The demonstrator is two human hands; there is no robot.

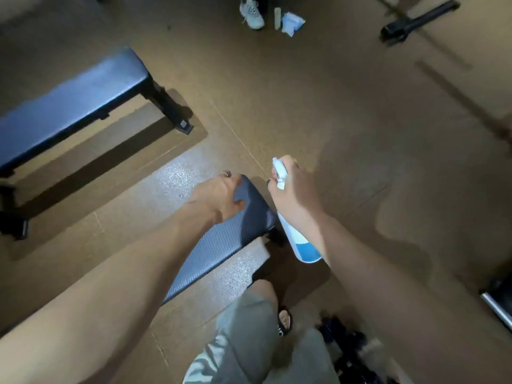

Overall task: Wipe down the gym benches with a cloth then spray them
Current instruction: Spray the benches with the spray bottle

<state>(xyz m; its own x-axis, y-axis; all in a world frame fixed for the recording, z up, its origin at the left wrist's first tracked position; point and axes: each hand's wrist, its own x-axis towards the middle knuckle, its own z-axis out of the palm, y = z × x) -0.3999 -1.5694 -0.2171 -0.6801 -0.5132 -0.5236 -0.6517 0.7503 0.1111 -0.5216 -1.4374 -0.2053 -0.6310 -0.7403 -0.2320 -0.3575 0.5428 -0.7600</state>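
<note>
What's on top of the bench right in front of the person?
Only the left hand, resting on the near bench's far end. No cloth shows; the hand and forearm hide whatever lies beneath them.

near bench point(221, 245) — centre, left hand point(219, 195) on its far end | second bench point(69, 106) — far left | spray bottle point(299, 239) — just right

A brown floor point(318, 106) carries two dark padded benches: the near worktop point(221, 245) runs from the lower middle, the far worktop point(72, 106) sits at upper left on black legs. The left hand point(219, 194) rests on the near worktop's end. A crumpled cloth point(291, 22) and a shoe point(252, 12) lie on the floor at the top.
</note>
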